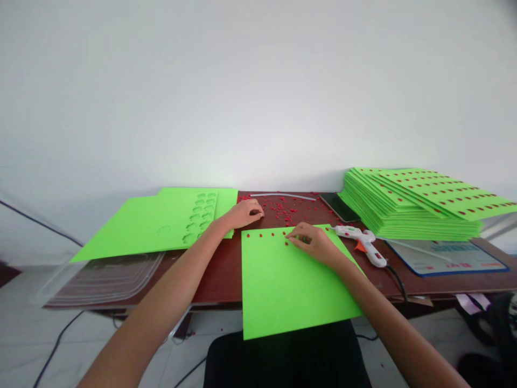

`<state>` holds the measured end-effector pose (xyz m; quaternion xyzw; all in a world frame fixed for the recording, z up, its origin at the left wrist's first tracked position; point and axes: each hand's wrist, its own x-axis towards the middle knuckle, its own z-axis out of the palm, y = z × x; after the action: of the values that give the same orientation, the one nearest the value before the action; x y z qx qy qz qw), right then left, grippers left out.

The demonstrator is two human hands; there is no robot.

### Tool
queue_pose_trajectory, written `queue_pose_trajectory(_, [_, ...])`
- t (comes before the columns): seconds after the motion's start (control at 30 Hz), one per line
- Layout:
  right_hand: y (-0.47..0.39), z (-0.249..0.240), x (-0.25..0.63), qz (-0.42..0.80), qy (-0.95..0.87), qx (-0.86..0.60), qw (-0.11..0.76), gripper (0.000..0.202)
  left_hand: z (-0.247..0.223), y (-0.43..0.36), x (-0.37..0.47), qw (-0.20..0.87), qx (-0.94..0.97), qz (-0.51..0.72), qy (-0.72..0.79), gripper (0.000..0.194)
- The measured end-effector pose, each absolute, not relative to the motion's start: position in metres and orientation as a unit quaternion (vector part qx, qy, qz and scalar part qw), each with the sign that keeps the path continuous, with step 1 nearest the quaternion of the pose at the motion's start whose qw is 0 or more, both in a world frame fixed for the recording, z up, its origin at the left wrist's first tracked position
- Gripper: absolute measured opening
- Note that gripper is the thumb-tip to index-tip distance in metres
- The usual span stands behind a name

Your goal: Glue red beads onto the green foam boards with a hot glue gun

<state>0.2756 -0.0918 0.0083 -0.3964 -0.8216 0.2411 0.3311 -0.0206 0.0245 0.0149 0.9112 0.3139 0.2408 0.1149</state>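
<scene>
While curling the left hand (245, 213) beside loose, pebbly red beads (288, 220), with thumb and forefinger bent close, cannot tell whether pinching one. Holding the right hand (311, 242) above the far edge of a smooth, straight-edged green sheet (291, 293), with fingertips nearly together at a row of rounded dots (272, 234), cannot tell whether gripping any. Resting that sheet partly on the glossy dark-red table (222, 272), partly out over the lap (286, 358), near a white plastic glue gun (377, 257).
</scene>
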Motion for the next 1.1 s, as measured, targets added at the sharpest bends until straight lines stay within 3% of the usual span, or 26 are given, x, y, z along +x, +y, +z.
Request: queue_pose_trajectory(1.1, [-0.0941,0.0098,0.2704,0.175,-0.856,-0.386,0.297,0.022,0.0171,0.0227,-0.0203,0.115,0.912,0.235,0.316,0.024])
